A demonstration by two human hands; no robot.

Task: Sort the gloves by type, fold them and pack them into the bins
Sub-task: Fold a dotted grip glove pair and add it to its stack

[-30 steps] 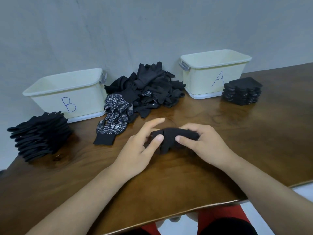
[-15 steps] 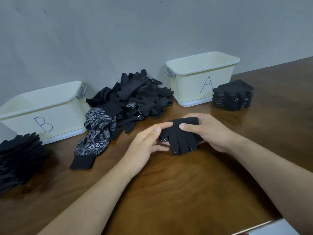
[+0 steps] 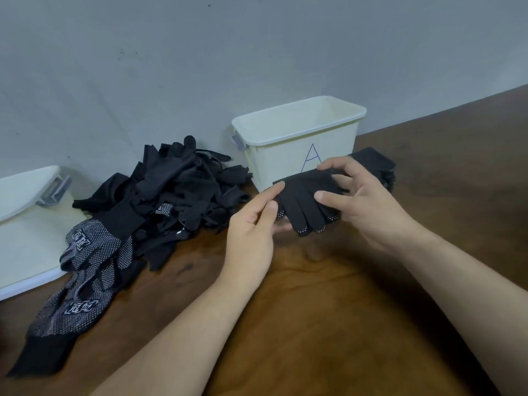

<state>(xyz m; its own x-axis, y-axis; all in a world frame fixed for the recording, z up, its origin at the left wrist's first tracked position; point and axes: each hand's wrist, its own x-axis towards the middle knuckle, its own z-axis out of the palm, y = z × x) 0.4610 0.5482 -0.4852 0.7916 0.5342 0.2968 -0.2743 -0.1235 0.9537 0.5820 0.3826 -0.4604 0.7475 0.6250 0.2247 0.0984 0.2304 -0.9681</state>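
Note:
A folded black glove point(image 3: 307, 200) with white grip dots on its fingertips is held above the table, in front of bin A point(image 3: 297, 138). My right hand point(image 3: 360, 201) grips it from the right, thumb on top and fingers curled over its far edge. My left hand point(image 3: 254, 227) pinches its left edge between thumb and fingers. A stack of folded black gloves point(image 3: 377, 164) lies right of bin A, partly hidden behind my right hand. A loose pile of black gloves point(image 3: 183, 184) sits between the bins. Bin B point(image 3: 25, 224) is at the left edge.
Dotted grey-black gloves with logos point(image 3: 85, 270) lie in front of bin B, cuffs toward the front left. The wooden table point(image 3: 328, 310) stretches toward me, and a grey wall stands behind the bins.
Both hands have lifted the folded glove off the table and carried it away from me and to the right, toward bin A. The view has turned right, so the left stack is out of frame.

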